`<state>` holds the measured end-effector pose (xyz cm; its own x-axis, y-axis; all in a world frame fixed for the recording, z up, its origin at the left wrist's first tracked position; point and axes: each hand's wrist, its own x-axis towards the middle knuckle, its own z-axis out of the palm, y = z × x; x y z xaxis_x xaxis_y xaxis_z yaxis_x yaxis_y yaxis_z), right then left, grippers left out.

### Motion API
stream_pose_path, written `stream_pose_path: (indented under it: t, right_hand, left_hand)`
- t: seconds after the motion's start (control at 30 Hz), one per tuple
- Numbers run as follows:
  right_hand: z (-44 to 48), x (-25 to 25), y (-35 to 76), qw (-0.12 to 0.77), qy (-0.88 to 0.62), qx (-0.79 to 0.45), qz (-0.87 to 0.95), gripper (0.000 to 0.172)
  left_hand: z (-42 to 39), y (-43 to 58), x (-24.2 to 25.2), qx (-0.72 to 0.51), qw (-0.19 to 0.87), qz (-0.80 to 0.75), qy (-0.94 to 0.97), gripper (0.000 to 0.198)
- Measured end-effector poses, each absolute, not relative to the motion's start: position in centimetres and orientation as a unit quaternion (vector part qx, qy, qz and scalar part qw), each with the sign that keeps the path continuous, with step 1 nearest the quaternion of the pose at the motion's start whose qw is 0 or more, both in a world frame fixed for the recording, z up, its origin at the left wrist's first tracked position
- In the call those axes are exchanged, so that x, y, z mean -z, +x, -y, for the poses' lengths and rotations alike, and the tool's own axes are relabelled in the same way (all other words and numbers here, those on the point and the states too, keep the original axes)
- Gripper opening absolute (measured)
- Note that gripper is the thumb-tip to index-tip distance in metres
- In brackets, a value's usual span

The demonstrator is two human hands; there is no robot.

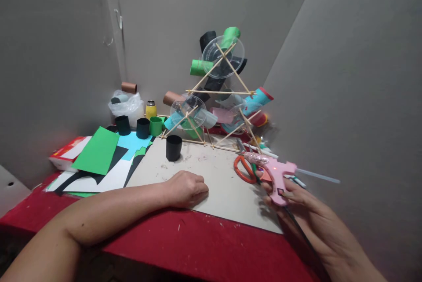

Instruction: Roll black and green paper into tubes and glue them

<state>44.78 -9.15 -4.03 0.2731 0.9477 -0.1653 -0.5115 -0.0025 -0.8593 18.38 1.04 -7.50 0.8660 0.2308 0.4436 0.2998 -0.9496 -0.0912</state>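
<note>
My right hand (301, 207) grips the handle of a pink glue gun (275, 172), whose foil-wrapped nozzle points left over orange-handled scissors (244, 168). A clear glue stick juts from the gun's back to the right. My left hand (186, 188) rests as a loose fist on the grey cardboard sheet (211, 181), fingers curled, nothing visible in it. A black paper cylinder (173, 147) stands upright just beyond it. Behind stands a model (219, 93) of wooden skewers, clear plastic lids and coloured paper rolls.
Green, blue, black and white paper sheets (99, 159) lie at the left on a red table (198, 247), beside a red-and-white box (66, 152). Black and green paper cups, a yellow bottle (150, 109) and a plastic bag sit behind. Grey partition walls enclose the space.
</note>
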Motion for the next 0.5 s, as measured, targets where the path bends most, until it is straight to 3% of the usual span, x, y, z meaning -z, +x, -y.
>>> stream_pose_path:
  t: [0.5]
  right_hand:
    - [8.94, 4.43, 45.27, 0.667, -0.448, -0.54, 0.253, 0.043]
  left_hand:
    - [-0.92, 18.38, 7.31, 0.225, 0.084, 0.133, -0.962, 0.024]
